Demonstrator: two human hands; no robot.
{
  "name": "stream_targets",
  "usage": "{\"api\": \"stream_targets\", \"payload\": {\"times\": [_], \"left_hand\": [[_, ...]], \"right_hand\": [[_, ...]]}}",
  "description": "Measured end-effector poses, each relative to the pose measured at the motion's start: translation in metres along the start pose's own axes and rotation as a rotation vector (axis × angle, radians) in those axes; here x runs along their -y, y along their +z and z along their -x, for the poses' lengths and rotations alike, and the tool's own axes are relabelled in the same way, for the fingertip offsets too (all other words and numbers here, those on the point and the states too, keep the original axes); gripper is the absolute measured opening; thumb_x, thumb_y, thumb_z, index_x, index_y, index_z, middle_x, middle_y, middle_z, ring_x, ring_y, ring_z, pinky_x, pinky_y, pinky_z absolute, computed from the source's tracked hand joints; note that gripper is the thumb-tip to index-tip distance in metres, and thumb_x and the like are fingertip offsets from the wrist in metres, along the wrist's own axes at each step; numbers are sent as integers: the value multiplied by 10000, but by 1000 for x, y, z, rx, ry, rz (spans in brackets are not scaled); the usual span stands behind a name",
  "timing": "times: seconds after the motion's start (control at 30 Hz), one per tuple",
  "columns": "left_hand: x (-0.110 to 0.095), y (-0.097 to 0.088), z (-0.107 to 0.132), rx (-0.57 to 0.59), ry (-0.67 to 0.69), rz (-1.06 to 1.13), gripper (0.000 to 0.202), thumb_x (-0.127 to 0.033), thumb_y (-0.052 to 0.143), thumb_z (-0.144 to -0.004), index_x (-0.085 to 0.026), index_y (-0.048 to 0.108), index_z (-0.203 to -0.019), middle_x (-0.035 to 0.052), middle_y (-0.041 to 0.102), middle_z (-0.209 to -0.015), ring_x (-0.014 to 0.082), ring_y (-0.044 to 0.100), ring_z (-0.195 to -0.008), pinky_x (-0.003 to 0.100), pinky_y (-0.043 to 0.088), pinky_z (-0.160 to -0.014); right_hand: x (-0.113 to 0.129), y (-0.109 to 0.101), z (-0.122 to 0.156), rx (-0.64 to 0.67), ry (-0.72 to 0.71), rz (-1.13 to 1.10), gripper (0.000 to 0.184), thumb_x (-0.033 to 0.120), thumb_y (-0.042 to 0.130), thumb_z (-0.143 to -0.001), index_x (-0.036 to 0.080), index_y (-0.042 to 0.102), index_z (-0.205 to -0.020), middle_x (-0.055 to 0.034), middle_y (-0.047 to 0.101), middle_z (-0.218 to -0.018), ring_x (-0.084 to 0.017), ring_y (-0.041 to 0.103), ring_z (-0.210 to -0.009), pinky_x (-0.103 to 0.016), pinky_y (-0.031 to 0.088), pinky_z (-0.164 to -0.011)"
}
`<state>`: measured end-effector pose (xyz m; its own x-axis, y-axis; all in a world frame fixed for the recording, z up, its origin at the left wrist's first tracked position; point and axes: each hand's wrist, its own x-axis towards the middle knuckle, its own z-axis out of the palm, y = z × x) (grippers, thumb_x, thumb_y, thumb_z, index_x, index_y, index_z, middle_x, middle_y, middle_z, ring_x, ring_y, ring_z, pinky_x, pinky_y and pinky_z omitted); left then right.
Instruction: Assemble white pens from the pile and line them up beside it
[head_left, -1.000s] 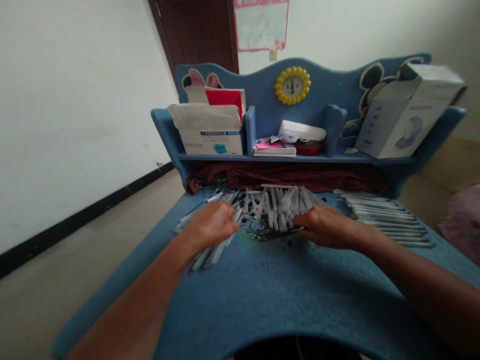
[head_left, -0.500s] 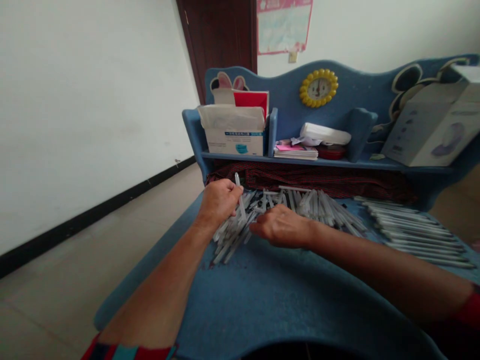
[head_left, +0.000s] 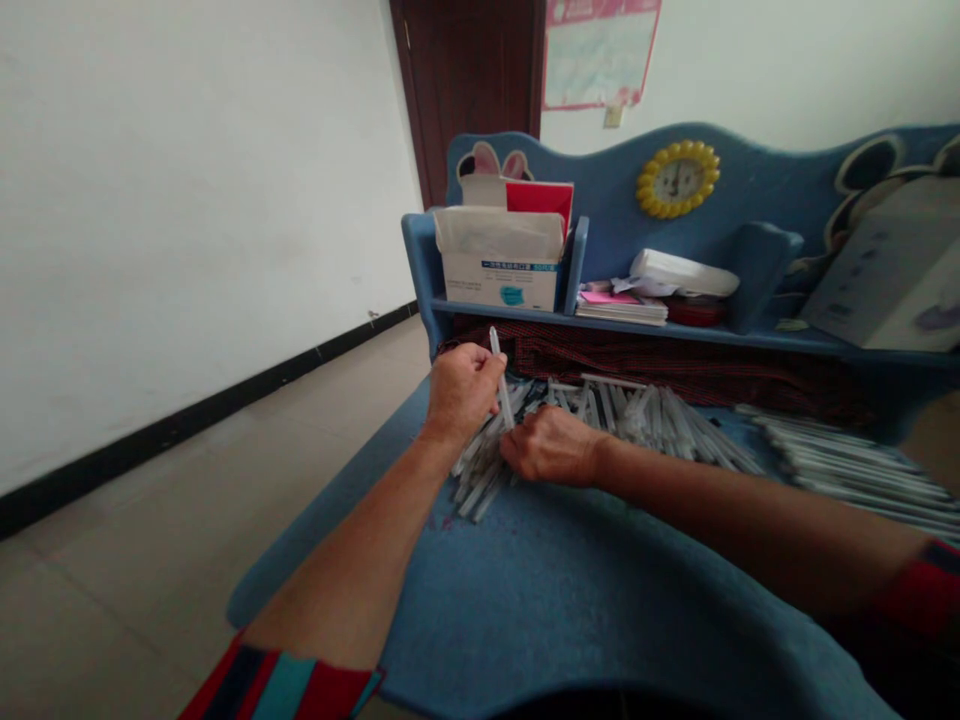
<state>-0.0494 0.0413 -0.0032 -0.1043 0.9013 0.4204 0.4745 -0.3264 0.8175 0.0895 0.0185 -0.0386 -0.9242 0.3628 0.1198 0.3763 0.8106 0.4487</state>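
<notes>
You seem to be in a room of a home, seated at a blue-painted child's desk (head_left: 525, 600) with a yellow flower-shaped clock (head_left: 678, 179) and a pink-bowed cartoon cutout (head_left: 486, 160), a dark brown panelled door (head_left: 472, 70) beyond.

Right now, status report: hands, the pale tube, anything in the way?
Left hand gripping pale tube, upper end sticking up. Right hand at its lower end, fingertips hidden. Loose tubes heaped around both hands.

Stretched fwd w/ L forearm (head_left: 360, 545) & R forearm (head_left: 735, 505), angled inward. Pinching w/ L hand (head_left: 465, 388), slightly higher; curled in w/ R hand (head_left: 553, 445), just beside.
</notes>
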Motion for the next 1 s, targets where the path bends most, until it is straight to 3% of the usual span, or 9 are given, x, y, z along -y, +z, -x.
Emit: {"api": "stream_targets", "payload": {"times": [0.27,0.47,0.73,1.0], "left_hand": [[-1,3,2,21,-31,69,190,-334,561,-748,-170,547,-655,-33,558,-468,86,488,-329,196,338,-357],[-11,3,6,86,-190,287,154,-260,583,-739,-156,532,-637,-21,576,-486,62,452,-300,177,268,-317],[-11,5,8,210,-424,636,168,-220,618,-738,-131,544,-616,7,595,-493,55,452,-306,157,296,-305],[-18,22,23,364,-698,805,165,-126,589,-789,-101,567,-627,22,586,-489,71,512,-344,151,385,-326]], "right_hand": [[-2,1,6,18,6,-23,227,54,320,-872,65,542,-823,-117,617,-656,-186,592,-578,-288,421,-506],[-6,-5,18,-7,14,-6,252,69,314,-885,100,553,-810,-86,608,-691,-178,574,-603,-285,386,-523],[13,-38,76,-395,276,-186,209,113,380,-880,138,575,-810,-37,573,-661,-143,504,-595,-277,383,-564],[41,-72,104,-735,310,-412,176,59,505,-821,117,572,-974,-63,678,-787,-119,602,-665,-231,477,-623]]}}
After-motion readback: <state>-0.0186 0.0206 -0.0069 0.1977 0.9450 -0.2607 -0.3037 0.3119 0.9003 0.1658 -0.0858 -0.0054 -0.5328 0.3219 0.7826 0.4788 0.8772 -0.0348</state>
